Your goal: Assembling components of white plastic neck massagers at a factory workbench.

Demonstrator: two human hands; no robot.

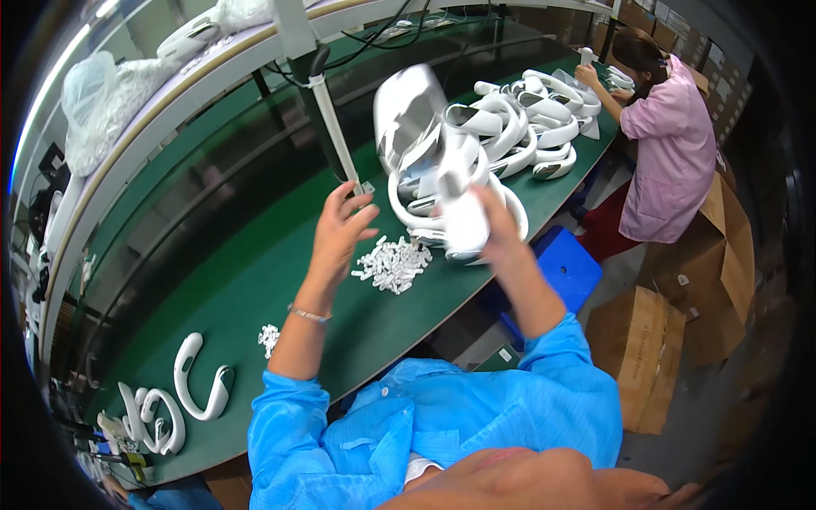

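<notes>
- White plastic device (pixel 466 223), smooth, curved and motion-blurred, is raised above the green table (pixel 225 289); a glossy, mirror-like grey face at its far upper end seems part of it.
- Right hand (pixel 503 228): fingers wrapped round the device's near end, though blur hides the exact grip.
- Left hand (pixel 342 228): empty, fingers loosely spread and slightly bent, near the small white parts (pixel 393 265), a loose heap of short, stubby plastic pieces.
- Beyond the device, smooth white U-shaped units (pixel 535 119) overlap in a heap.
- Upper left, a crinkled translucent bag (pixel 89 98) rests on the shelf (pixel 174 95); its contents are unclear.
- Right, brown cardboard boxes (pixel 650 348) stand on the floor, insides hidden.
</notes>
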